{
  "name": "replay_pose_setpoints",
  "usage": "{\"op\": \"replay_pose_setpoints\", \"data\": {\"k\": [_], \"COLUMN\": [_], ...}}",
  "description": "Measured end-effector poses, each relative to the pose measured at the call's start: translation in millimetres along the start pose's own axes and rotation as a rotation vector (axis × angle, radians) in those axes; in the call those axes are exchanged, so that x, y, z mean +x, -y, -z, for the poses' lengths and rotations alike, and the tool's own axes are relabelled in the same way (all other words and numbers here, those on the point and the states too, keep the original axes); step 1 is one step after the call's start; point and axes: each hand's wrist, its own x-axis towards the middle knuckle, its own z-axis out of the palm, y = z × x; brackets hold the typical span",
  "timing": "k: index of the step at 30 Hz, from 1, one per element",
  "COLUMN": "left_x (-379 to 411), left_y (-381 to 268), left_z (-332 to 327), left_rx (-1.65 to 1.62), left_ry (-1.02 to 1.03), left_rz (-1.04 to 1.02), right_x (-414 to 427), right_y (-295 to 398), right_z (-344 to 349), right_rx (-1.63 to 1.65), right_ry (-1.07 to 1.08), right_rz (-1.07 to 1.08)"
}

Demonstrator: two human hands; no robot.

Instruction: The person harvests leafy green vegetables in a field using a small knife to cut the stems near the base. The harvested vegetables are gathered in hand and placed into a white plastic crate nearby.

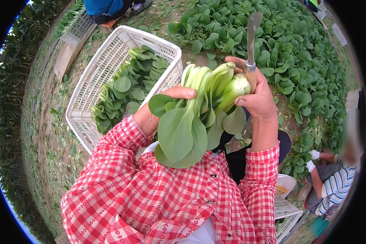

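Several heads of bok choy (183, 131) are bunched before my chest, their pale stalks up and broad leaves hanging down. My left hand (178, 92) wraps the bunch from the left, thumb across the stalks. On the other side, my right hand (259, 94) grips a knife (251, 42) by its wooden handle, blade pointing up and away. The same hand's thumb presses on a bok choy head (239, 85) with a cut white base. Left of the bunch, a white plastic crate (79, 103) holds bok choy laid in rows.
Bok choy plants (296, 55) grow densely ahead and to the right. Another crate (79, 26) with greens stands at far left near a person in blue (102, 9). At lower right are a white crate (288, 213), a white sack (285, 184) and a crouching person in white gloves (335, 186).
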Motion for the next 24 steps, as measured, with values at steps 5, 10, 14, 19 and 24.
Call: {"op": "replay_pose_setpoints", "data": {"k": [5,10,14,19,24], "left_x": [-6.3,-7.5,-25.2,-20.1,-3.0], "left_y": [-3.3,-18.8,-37.3,-45.9,-56.0], "left_z": [-1.2,15.1,34.3,0.1,-13.4], "left_rx": [0.023,0.071,-0.037,0.151,0.378], "left_ry": [-0.043,0.013,0.022,0.073,0.13], "left_rz": [0.024,-0.208,-0.356,-0.356,-0.251], "right_x": [-7.0,-13.3,-13.4,-8.6,-8.7], "right_y": [-3.3,-3.3,5.9,13.9,24.1], "right_z": [0.3,11.5,1.4,-10.8,-24.3], "right_rx": [-0.008,0.013,-0.15,-0.32,-0.569], "right_ry": [-0.089,-0.15,-0.242,-0.289,-0.342], "right_rz": [0.036,0.082,0.113,0.12,0.174]}}
